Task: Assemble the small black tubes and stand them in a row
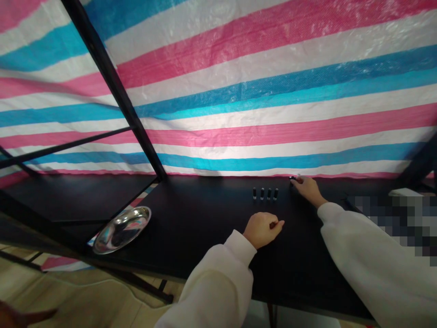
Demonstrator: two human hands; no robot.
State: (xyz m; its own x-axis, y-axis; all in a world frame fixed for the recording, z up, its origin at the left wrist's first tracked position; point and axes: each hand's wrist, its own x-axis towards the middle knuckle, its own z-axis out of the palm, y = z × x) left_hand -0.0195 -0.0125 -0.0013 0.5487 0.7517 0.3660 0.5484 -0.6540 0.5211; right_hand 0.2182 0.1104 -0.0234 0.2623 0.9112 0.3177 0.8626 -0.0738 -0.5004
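Several small black cylinders [269,194] with silvery lower ends, much like batteries, stand upright in a row on the black table [191,232]. To the right of that row, near the table's back edge, my right hand [307,189] pinches a similar small black cylinder [292,180] between its fingertips. Just in front of the row, my left hand [262,230] is curled closed above the tabletop. Its fingers hide whatever may be inside.
A shiny oval metal dish [123,230] lies at the table's left end, beside a black metal frame post [112,86]. A striped plastic sheet [239,105] hangs behind the table. At the right, a blurred-out patch [403,223] covers part of the view.
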